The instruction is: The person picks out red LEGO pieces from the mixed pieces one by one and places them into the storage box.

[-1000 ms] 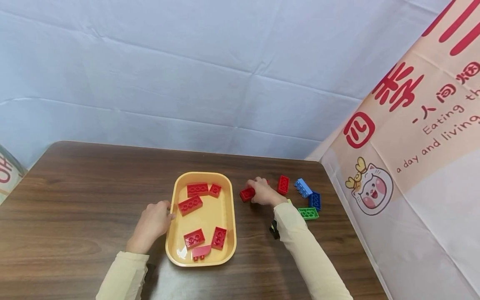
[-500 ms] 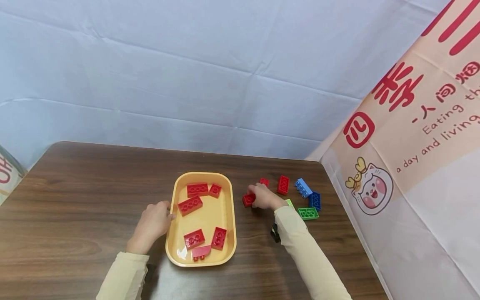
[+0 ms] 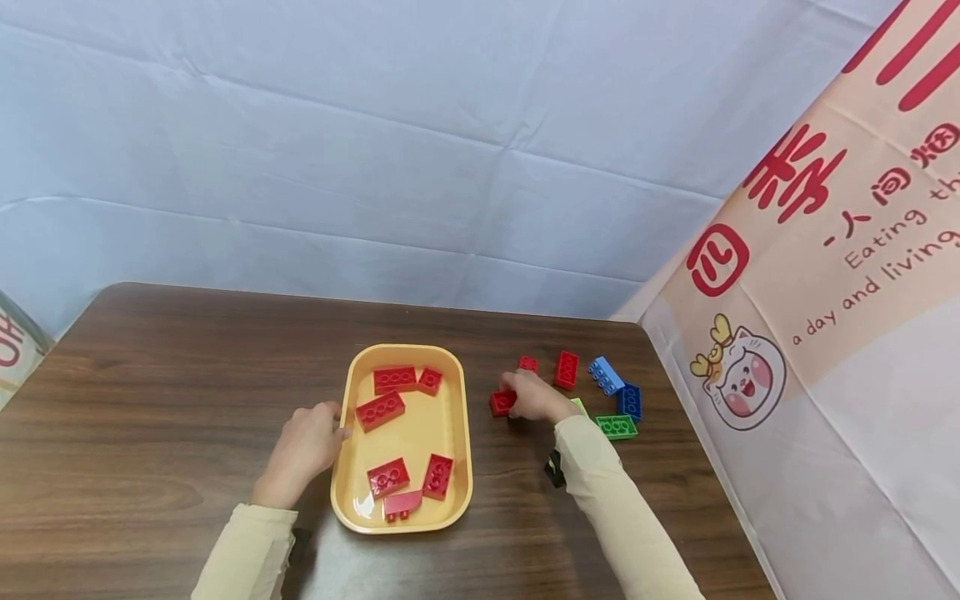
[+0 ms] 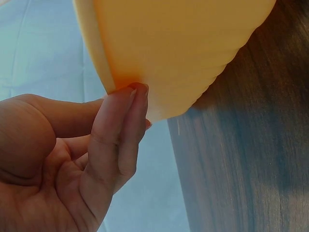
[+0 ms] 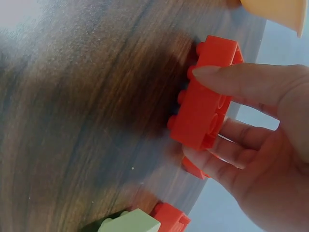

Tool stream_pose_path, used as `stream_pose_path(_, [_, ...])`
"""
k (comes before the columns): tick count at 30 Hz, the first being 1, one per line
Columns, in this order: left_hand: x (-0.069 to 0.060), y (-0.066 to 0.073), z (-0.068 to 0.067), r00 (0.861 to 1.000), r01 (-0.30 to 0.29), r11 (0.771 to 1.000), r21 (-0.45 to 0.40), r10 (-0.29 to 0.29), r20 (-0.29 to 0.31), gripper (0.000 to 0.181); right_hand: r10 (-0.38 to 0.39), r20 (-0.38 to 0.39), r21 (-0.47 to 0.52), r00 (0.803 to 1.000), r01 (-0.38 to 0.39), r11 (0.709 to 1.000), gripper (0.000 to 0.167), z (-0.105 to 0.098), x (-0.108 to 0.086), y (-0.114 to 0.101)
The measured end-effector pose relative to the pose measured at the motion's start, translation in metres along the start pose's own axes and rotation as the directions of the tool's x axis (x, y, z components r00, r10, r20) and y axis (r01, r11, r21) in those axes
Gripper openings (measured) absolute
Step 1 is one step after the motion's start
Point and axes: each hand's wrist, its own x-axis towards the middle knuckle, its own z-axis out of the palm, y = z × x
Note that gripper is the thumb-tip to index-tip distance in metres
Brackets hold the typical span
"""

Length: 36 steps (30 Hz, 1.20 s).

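At the left wall of the yellow, round-cornered plastic tray (image 3: 416, 433), see the grip of the left hand (image 3: 306, 442) pinched on the rim; best to press lightly there, without tipping anything. Inside, going rightward, find a long red plastic brick (image 3: 380, 411), a shorter red brick (image 3: 388, 477) nearer the person, another long red brick (image 3: 395, 381) by the far wall, a curved red piece (image 3: 405, 502) at the near end, a small square red brick (image 3: 430, 381) and a last red brick (image 3: 438, 477) towards the right wall. Just beyond, see a four-stud-long red plastic brick (image 5: 194, 116) grasped between thumb and fingers of the right hand (image 3: 531, 396); squeeze evenly near its middle to limit twisting. Impossible to tell whether lifted clear of the dark wood-grain tabletop (image 3: 510, 492). Farther right, note a light blue studded plastic brick (image 3: 606, 377) and a bright green plastic brick (image 3: 617, 427).
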Motion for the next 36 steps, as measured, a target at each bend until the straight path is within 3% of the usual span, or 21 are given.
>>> stream_pose_path(12, [0.0, -0.001, 0.0, 1.0, -0.004, 1.0, -0.005, 0.004, 0.002, 0.026, -0.016, -0.049, 0.031, 0.999, 0.017, 0.999, 0.036, -0.016, -0.014, 0.001])
stream_pose_path(20, [0.001, -0.002, 0.0, 1.0, 0.002, 1.0, -0.016, -0.002, 0.005, 0.027, -0.042, -0.085, 0.025, 0.996, 0.044, 0.999, 0.032, -0.034, -0.032, -0.002])
stream_pose_path(27, [0.001, -0.002, 0.002, 1.0, 0.017, 0.999, -0.027, -0.017, 0.013, 0.028, -0.032, -0.131, 0.023, 0.991, 0.036, 0.999, 0.04, -0.051, -0.052, -0.01])
stream_pose_path(36, [0.002, -0.003, 0.001, 1.0, -0.001, 1.0, -0.019, 0.001, 0.002, 0.027, -0.033, -0.183, 0.003, 0.983, 0.034, 0.999, 0.039, -0.065, -0.07, -0.021])
